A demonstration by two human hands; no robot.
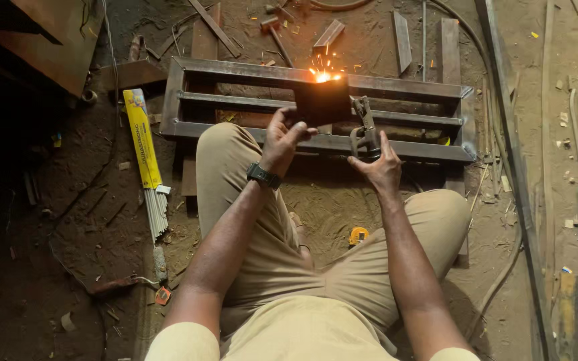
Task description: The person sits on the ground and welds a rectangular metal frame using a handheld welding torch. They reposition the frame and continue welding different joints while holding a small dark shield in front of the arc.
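Holding with the closed left hand (283,137) a dark shield plate (322,101) upright before the sparks (322,75) to block the glare, gripping with the right hand (381,164) the electrode holder (366,127) over the steel frame (316,107) lying on the dirt floor (88,220).

A white-orange welding arc (322,77) flares just beyond the left hand (282,137), blown out to glare and throwing sparks. Soft daylight lies evenly over the ground to the right of the right hand (382,167). Far to the left of the left hand, the frame sinks into deep shadow. Focus holds sharp throughout; straight edges bow slightly near the borders.
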